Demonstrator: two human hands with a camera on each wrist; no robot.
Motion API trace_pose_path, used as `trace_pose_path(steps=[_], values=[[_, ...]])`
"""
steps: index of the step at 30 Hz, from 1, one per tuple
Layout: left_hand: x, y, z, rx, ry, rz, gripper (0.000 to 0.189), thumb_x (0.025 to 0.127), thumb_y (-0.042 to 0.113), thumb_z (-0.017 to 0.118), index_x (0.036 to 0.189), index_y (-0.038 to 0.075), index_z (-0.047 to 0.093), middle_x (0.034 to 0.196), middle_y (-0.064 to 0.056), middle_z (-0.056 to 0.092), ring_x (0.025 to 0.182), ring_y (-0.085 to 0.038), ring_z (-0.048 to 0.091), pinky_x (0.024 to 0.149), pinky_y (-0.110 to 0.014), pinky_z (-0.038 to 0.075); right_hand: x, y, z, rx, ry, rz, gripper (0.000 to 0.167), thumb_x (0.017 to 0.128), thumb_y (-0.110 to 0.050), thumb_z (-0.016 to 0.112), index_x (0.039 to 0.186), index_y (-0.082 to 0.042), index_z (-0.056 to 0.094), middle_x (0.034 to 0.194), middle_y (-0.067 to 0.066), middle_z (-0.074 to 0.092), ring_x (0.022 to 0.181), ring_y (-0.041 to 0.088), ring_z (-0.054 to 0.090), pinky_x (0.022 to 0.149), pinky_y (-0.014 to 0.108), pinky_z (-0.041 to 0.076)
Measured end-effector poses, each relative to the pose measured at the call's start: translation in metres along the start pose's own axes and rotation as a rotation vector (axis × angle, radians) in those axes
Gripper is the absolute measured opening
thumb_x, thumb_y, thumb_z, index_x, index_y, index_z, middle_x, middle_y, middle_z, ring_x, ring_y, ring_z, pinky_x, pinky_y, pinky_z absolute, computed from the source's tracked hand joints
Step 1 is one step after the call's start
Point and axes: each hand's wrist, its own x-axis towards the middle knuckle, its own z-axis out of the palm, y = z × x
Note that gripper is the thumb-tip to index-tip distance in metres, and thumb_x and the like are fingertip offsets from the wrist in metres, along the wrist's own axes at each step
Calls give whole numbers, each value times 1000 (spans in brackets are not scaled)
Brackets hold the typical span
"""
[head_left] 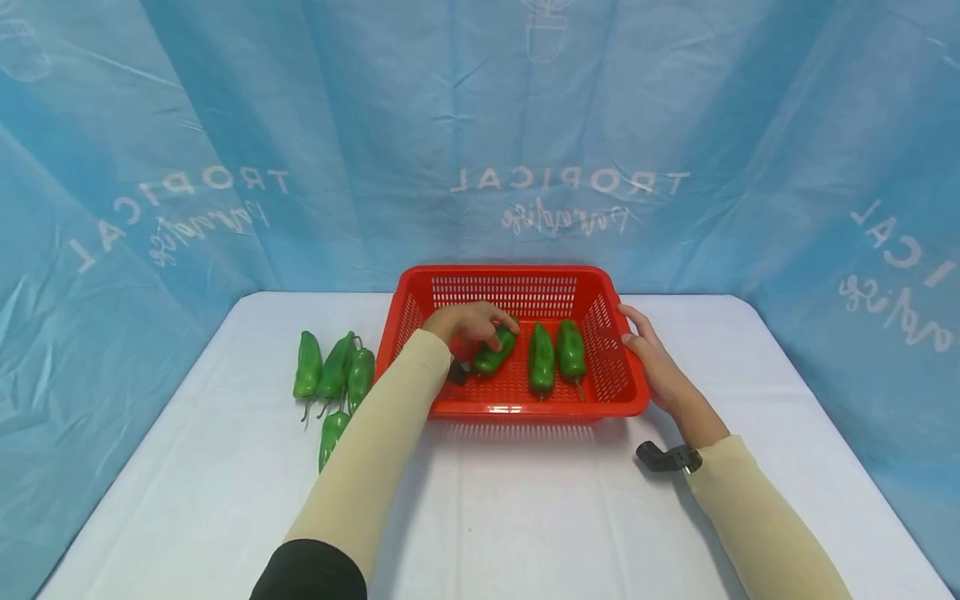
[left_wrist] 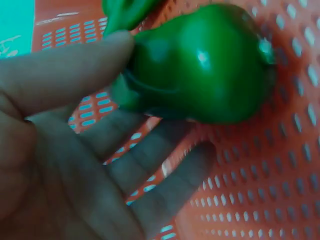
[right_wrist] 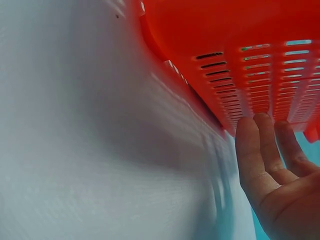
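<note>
My left hand [head_left: 476, 323] reaches into the red plastic basket [head_left: 517, 410] and holds a green pepper [head_left: 495, 350] between thumb and fingers. Up close in the left wrist view, the thumb lies across the narrower part of this glossy pepper [left_wrist: 205, 65], with fingers beneath it. Two more green peppers, one in the middle [head_left: 542, 360] and one on the right [head_left: 572, 350], lie side by side on the basket floor. At the basket's right rim rests my right hand [head_left: 660, 362]; its straight fingers [right_wrist: 250, 150] touch the slotted outer wall.
On the white table [head_left: 510, 517], left of the basket, lie several green peppers [head_left: 307, 367], one of them [head_left: 332, 433] partly behind my left sleeve. A blue printed curtain [head_left: 480, 125] hangs behind the table and along both sides.
</note>
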Motion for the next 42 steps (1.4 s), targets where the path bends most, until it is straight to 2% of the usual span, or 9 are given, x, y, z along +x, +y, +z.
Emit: trace_pose_path(steps=[4,10,18,23,25,28,32,38,42], values=[[2,-2,-1,40,-25,-4,50,92,6,62,139,22,59,158,-7,35,139,-26,38,108,-38,46,0,0,-2,7,-10,0,58,104,-23,29,157,-33,8,155,16,26,110,7,57,84,25,58],[3,-1,-2,107,-16,6,48,91,4,63,137,19,60,151,-7,43,116,-21,43,86,-29,44,1,1,-4,3,-13,7,59,103,-23,31,157,-34,9,153,16,27,111,8,56,84,26,58],[1,3,-2,80,-10,-50,50,90,1,63,136,19,59,144,-9,46,117,-21,46,94,-31,50,1,-1,-5,-10,-7,8,61,102,-24,34,157,-35,8,157,16,23,114,11,54,84,26,59],[1,4,0,81,-17,-96,57,91,6,62,144,23,50,151,-9,39,125,-24,45,100,-37,50,2,0,-4,-12,-6,11,63,101,-24,36,157,-35,8,157,15,24,115,10,54,84,26,59],[1,4,1,53,-31,-123,62,92,7,61,149,25,44,154,-9,36,129,-26,47,100,-41,51,2,0,-3,-9,-8,14,63,101,-24,36,157,-35,8,157,15,24,115,10,54,84,26,59],[1,5,2,-69,-47,-183,67,93,5,60,153,25,36,154,-11,34,129,-30,51,99,-45,54,2,1,-3,-6,-16,14,62,102,-24,36,157,-35,8,158,16,24,115,11,54,84,27,59],[-1,9,4,-214,-42,-206,64,93,1,61,150,19,37,146,-14,40,120,-30,57,96,-44,57,1,0,-3,-6,-11,18,62,102,-24,35,157,-36,7,157,16,24,115,11,54,84,26,59],[-1,9,8,-211,-18,-143,54,93,4,64,141,16,43,143,-12,43,114,-31,61,95,-42,57,1,-1,-3,-13,-6,17,62,102,-25,34,157,-36,8,158,16,24,114,10,55,84,26,59],[1,6,9,-223,-23,-140,53,93,6,64,141,17,45,142,-13,45,117,-33,59,93,-41,58,0,0,-3,-4,-13,9,61,103,-24,33,157,-35,7,158,16,23,113,9,55,84,25,59]])
